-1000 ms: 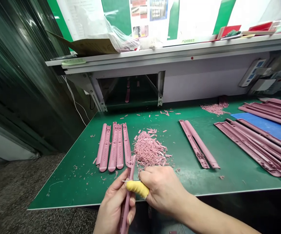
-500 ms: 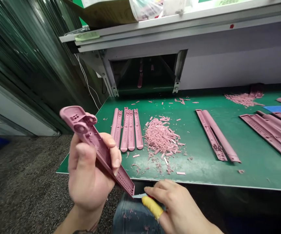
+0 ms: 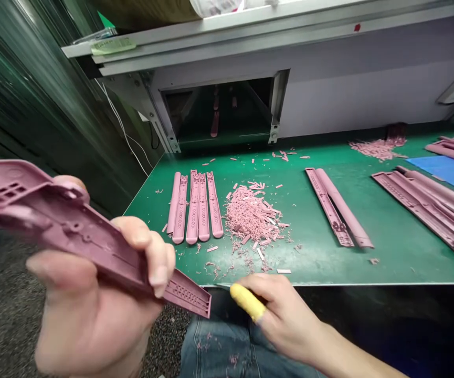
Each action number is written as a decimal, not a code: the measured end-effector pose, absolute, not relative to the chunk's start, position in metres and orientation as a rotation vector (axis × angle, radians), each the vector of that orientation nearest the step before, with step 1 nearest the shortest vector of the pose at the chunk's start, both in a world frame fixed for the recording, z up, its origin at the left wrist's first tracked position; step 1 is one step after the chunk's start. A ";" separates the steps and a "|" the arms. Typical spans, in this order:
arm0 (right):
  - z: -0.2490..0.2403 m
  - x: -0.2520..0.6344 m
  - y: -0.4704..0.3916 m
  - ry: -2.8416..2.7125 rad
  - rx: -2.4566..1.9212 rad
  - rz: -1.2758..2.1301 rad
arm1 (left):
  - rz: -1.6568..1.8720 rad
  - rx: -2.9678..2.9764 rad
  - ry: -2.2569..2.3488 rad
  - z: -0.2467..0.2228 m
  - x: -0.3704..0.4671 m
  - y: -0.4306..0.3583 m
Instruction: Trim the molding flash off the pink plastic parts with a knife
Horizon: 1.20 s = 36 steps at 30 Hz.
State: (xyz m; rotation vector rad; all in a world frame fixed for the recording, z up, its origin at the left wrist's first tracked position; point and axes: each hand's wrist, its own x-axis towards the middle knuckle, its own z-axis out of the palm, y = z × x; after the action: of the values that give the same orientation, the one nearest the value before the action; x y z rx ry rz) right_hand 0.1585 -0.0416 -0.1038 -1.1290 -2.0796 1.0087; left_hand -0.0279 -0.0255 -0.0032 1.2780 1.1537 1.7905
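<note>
My left hand grips a long pink plastic shell, tilted, with its ribbed inner side facing me and its wide end close to the camera. The shell's narrow end points toward my right hand, which is closed around a small knife. Only the thin blade shows, beside the shell's narrow tip; the handle is hidden in my fingers. A yellow cover wraps my right thumb. Behind the hands, several similar pink shells lie side by side on the green table.
A heap of pink shavings and strips sits mid-table. Two pink shells lie right of it, with more shells and a blue sheet farther right. A metal-edged shelf overhangs the back, above a framed opening.
The shell in my left hand has moved left and closer to the camera, turning flatter. My right hand has shifted slightly upward, and the blade has come away from the shell's tip.
</note>
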 end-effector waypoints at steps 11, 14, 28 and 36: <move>-0.078 0.166 -0.027 -1.613 -0.852 1.608 | 1.792 2.156 1.432 -0.057 -0.042 -0.015; -0.066 0.186 -0.018 -1.563 -0.703 1.842 | 0.993 2.830 1.044 -0.061 -0.051 -0.024; -0.066 0.184 -0.013 -2.252 -0.804 0.230 | 0.218 3.299 0.821 -0.006 -0.078 -0.004; -0.062 0.171 -0.007 -2.408 -0.759 -0.118 | 0.086 3.510 0.641 0.011 -0.068 -0.009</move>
State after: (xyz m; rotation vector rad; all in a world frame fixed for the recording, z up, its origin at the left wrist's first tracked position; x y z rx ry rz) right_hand 0.1714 -0.0071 -0.0618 -0.7594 -2.4076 -0.1177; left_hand -0.0685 -0.0090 0.0110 3.5099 0.6413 0.0862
